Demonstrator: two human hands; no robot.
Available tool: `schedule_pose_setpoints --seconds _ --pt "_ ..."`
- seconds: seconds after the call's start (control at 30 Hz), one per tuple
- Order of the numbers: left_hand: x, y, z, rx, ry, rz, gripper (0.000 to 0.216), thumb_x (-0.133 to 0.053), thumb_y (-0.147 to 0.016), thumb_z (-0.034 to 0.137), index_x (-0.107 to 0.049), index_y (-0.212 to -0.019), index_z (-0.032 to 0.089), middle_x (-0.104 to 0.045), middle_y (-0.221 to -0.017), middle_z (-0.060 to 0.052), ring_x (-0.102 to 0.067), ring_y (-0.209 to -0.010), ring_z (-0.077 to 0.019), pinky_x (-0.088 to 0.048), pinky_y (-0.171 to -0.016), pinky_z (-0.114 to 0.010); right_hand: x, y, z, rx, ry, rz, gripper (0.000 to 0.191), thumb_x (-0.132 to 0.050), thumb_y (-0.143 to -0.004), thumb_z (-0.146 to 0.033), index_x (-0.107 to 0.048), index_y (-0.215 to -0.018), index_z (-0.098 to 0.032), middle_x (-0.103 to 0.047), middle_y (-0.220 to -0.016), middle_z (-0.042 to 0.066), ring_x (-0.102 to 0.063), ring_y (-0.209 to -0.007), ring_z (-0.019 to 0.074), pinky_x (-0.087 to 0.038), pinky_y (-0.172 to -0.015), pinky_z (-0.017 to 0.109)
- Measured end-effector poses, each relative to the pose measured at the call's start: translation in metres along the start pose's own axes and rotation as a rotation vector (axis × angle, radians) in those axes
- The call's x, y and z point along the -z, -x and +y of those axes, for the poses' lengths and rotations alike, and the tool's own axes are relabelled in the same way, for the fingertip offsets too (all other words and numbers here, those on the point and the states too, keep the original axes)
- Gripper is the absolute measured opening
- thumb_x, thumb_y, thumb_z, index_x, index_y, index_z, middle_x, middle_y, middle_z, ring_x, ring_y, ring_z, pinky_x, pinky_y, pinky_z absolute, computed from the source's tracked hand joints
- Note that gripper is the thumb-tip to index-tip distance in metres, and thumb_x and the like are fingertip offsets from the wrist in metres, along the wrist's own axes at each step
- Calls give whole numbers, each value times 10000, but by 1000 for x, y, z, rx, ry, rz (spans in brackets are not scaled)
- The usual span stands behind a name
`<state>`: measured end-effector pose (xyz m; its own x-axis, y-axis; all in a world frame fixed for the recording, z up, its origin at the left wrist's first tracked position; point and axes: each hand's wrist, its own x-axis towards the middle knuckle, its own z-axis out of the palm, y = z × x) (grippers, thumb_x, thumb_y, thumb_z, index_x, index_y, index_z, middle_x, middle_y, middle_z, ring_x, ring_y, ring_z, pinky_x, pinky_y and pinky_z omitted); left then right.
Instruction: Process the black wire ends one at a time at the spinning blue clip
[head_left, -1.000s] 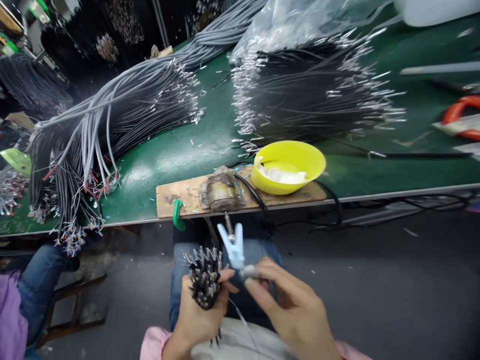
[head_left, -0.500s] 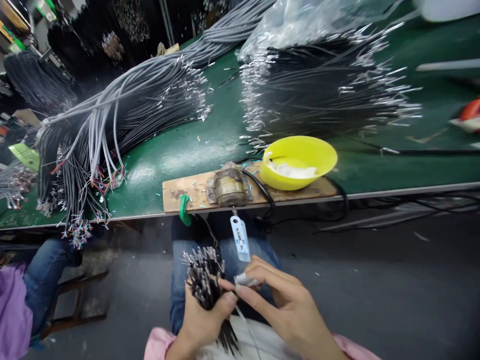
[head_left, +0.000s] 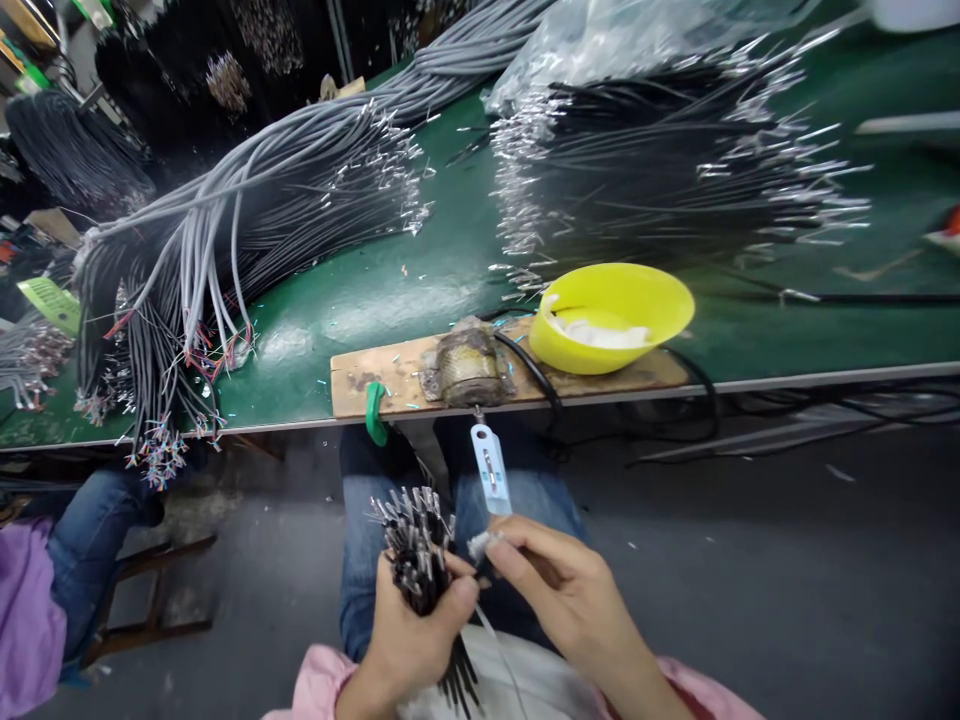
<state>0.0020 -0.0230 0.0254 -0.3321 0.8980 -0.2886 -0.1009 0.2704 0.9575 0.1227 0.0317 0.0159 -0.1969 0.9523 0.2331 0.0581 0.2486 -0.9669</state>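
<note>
The person's left grip (head_left: 416, 635) is closed firmly around an upright bundle of thin black wires with bare silvery ends (head_left: 424, 560), held above the lap just short of the table edge. The thumb lies across the bundle's near side, and the silvery tips fan out above the fist. Just beside it, the right grip (head_left: 566, 595) is pinched, thumb against forefinger, on a small white wad (head_left: 482, 545); whether a wire end lies inside that pinch cannot be told. A thin pale strand (head_left: 495, 635) runs down from between the two toward the lap.

The step in hand appears to be fine fingertip work at a single wire beside the bundle. The next move would call for a steady left hold and a precise right pinch.

Beyond the fingers hangs a pale blue plastic clip (head_left: 491, 470) at the shaft of a grimy, yellowish cylindrical motor (head_left: 472, 365); contact between clip and fingers cannot be judged. The motor sits on a worn wooden board (head_left: 346, 388) along the edge of the green table (head_left: 450, 285). To its right stands a bright yellow plastic bowl (head_left: 577, 358) containing soft white material (head_left: 600, 334). Farther back lies a wide stack of black wires (head_left: 645, 180).
</note>
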Motion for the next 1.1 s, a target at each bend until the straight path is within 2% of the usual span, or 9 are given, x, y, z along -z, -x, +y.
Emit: schedule_pose_setpoints --seconds 0.07,0.17,0.33,0.4,0.5,0.57,0.7,0.93,1.1 --pt "-2 1 6 42 -34 44 184 -742 -634 264 -617 -728 168 -708 -717 -54 -658 -669 -195 -539 -674 -316 -1 1 -1 66 85 46 383 -462 -884 -266 -495 -508 -204 -515 -476 -4 -500 -452 136 -406 -449 257" --pt "-6 1 12 106 -88 20 192 -740 -612 167 -577 -713 187 -712 -695 -39 -655 -629 -190 -543 -616 -304 -6 4 -2 214 190 151 318 -496 -823 -110 -436 -529 -216 -432 -455 -38 -413 -446 123 -378 -474 261" --pt "-14 -1 5 78 2 142 312 -767 -580 383 -523 -634 195 -641 -561 -4 -583 -513 -154 -499 -525 -277 -14 9 -3 335 238 292 264 -507 -764 -5 -442 -624 -218 -431 -501 -45 -390 -479 122 -368 -514 265" --pt "-15 -2 4 80 25 90 354 -747 -595 454 -527 -598 176 -560 -487 25 -505 -452 -111 -440 -477 -242 -15 8 -4 291 180 268 252 -483 -787 -21 -462 -626 -214 -462 -514 -34 -430 -487 125 -387 -513 261" --pt "-14 -7 7 143 103 -103 415 -722 -606 511 -527 -550 149 -408 -397 72 -346 -364 -50 -293 -388 -199 -13 5 -6 188 76 231 289 -466 -832 -91 -468 -569 -210 -479 -502 -22 -457 -477 130 -410 -489 255" --pt "-14 -11 11 192 170 -171 430 -738 -576 521 -547 -560 135 -395 -380 78 -321 -340 -38 -248 -372 -191 -11 4 -5 123 29 225 326 -471 -851 -147 -473 -531 -209 -484 -485 -16 -457 -462 133 -411 -469 254" --pt "-15 -14 13 243 222 -191 416 -770 -530 495 -590 -558 120 -430 -373 62 -362 -327 -45 -267 -374 -193 -9 3 0 31 -49 242 302 -509 -842 -211 -520 -541 -205 -493 -479 -13 -467 -451 138 -397 -437 247" --pt "-13 -14 6 357 180 -207 289 -738 -551 383 -617 -543 120 -453 -348 48 -368 -321 -56 -268 -373 -209 -2 2 18 -165 -131 378 264 -584 -778 -306 -516 -543 -207 -442 -515 -17 -419 -459 132 -363 -407 235" --pt "-13 -13 10 376 91 -223 383 -754 -520 475 -601 -545 125 -448 -345 46 -379 -329 -60 -263 -381 -209 -1 5 33 -229 -180 449 255 -581 -779 -332 -544 -568 -196 -448 -537 -18 -390 -474 126 -335 -425 240"
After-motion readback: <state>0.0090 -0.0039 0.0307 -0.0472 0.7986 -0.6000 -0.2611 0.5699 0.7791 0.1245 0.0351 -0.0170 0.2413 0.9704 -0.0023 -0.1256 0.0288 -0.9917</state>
